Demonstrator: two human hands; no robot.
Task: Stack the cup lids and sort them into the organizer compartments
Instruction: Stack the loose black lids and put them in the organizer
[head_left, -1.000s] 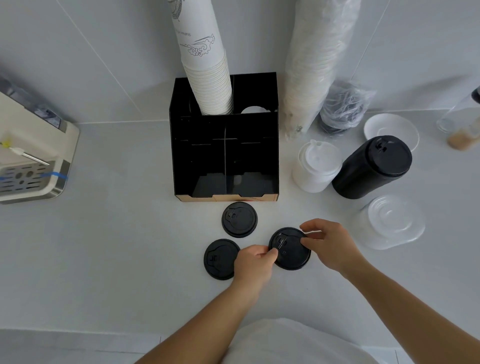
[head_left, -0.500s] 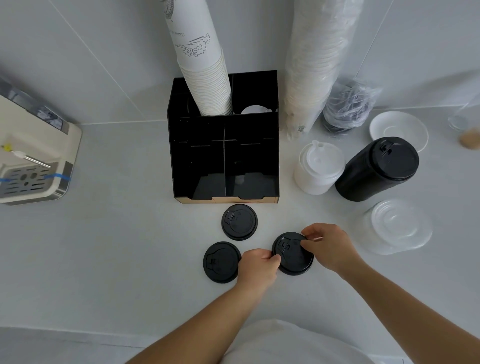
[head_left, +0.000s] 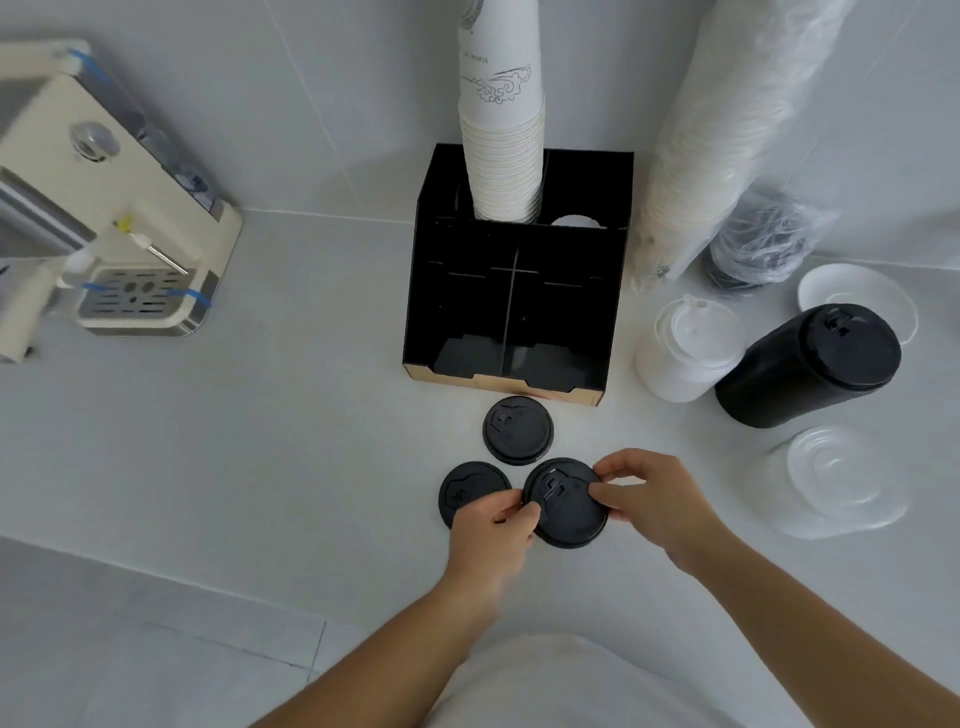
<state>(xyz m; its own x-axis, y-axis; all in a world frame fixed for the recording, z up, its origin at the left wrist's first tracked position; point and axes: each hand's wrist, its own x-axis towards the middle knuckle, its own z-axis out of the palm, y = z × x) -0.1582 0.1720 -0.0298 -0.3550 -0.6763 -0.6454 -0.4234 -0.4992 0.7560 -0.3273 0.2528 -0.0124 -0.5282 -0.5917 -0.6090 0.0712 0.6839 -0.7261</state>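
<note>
Three black cup lids lie on the white counter in front of the black organizer (head_left: 519, 291). My left hand (head_left: 491, 530) pinches the left edge of the nearest black lid (head_left: 566, 506), and my right hand (head_left: 652, 496) grips its right edge. A second black lid (head_left: 470, 491) sits just to its left, partly under my left fingers. A third black lid (head_left: 518, 428) rests closer to the organizer. The organizer's front compartments look dark and open, and a tall stack of paper cups (head_left: 501, 130) stands in a back one.
Right of the organizer stand a stack of white lids (head_left: 688, 351), a stack of black lids (head_left: 810, 361) lying tilted, clear lids (head_left: 836, 480), a white saucer (head_left: 857, 296) and wrapped cup sleeves (head_left: 727, 140). A cream coffee machine (head_left: 109, 228) sits at the left.
The view has shifted and the coffee machine shows more fully. Both hands have stayed on the nearest black lid, which now lies closer to the left lid.
</note>
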